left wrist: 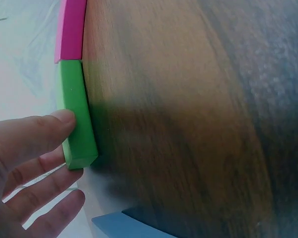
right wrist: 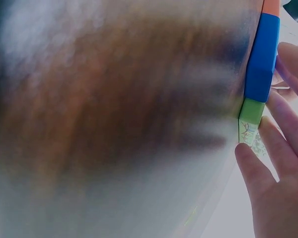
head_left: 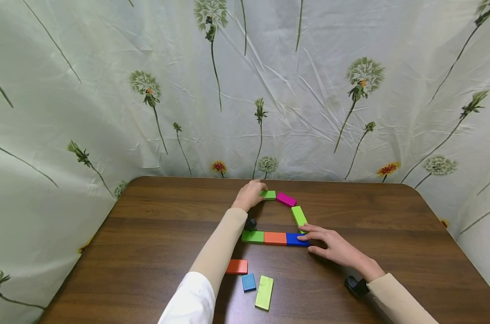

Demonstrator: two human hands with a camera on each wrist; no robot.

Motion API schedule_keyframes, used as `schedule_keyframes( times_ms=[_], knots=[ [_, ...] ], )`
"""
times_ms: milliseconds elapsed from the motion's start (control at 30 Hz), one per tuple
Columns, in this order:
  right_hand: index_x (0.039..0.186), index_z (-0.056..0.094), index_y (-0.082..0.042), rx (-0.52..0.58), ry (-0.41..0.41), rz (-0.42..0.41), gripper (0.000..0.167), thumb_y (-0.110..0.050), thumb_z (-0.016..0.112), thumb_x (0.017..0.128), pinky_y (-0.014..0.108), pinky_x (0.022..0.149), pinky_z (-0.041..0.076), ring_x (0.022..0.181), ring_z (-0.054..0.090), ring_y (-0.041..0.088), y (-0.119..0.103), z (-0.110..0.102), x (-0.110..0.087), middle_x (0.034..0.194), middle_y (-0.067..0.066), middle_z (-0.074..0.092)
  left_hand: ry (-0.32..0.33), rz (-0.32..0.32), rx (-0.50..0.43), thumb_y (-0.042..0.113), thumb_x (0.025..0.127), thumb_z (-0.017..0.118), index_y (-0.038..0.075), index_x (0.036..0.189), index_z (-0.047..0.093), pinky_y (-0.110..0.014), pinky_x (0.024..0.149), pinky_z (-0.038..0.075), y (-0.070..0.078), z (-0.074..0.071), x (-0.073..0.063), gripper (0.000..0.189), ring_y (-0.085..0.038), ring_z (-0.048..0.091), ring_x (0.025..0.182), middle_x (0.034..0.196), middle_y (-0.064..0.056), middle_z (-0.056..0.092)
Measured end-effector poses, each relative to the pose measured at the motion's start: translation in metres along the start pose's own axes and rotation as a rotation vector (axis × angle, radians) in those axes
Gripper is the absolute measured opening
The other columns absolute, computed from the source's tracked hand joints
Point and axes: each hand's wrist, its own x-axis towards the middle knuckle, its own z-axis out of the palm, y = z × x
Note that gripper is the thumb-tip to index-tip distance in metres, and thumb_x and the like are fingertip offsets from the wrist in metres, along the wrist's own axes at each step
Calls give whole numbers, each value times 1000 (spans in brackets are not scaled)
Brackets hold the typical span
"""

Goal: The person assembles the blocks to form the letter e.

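On the left of the worktop, the loose red block lies flat; it looks light and stiff, so you'd take it by its long edges. Your left hand pinches the far green block, thumb on one face, fingers behind; its smooth sides may slide, so favour the middle. The magenta block sits just beside its end, probably easy to nudge askew. Rightward, the blue block ends the near row, hard and unlikely to dent. Your right hand spreads its fingers there; you can't quite tell whether they press or merely touch.
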Motion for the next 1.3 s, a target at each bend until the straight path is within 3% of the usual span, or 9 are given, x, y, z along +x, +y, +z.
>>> schedule_keyframes(
  times_ms=[300, 467, 733, 1000, 1300],
  knots=[
    [124, 66, -14, -3, 5, -7, 33, -17, 65, 92, 53, 96, 40, 129, 42, 36, -1, 0, 0, 139, 11, 49, -19, 27, -21, 15, 89, 69, 10, 118, 68, -32, 88, 49, -3, -2, -2, 29, -20, 58, 108, 117, -6, 62],
    [124, 66, -13, 0, 3, -7, 33, -17, 65, 92, 53, 96, 40, 129, 42, 36, -1, 1, -1, 140, 11, 49, -38, 35, -75, 12, 90, 68, 9, 121, 66, -31, 93, 46, -7, -5, -5, 31, -21, 55, 115, 121, -6, 61],
    [124, 66, -14, 4, -2, -2, 33, -17, 65, 92, 54, 97, 39, 129, 41, 36, -1, 0, 0, 140, 11, 49, -20, 23, -162, 6, 88, 69, 3, 123, 64, -32, 88, 49, -22, -12, -12, 35, -23, 59, 109, 121, -10, 62],
    [124, 66, -13, -10, 13, -27, 32, -17, 65, 92, 54, 96, 40, 128, 42, 37, -2, -1, 0, 139, 12, 50, -1, 18, -189, 8, 87, 70, 3, 123, 63, -34, 90, 48, -32, -20, -28, 37, -24, 57, 111, 120, -10, 62],
    [124, 66, -12, -2, 8, -20, 33, -17, 65, 92, 54, 96, 40, 128, 42, 37, -2, -1, 0, 139, 13, 49, -11, 74, -175, 13, 84, 75, 4, 117, 65, -34, 89, 48, -34, -26, -51, 36, -23, 57, 107, 114, -9, 61]
  ],
)
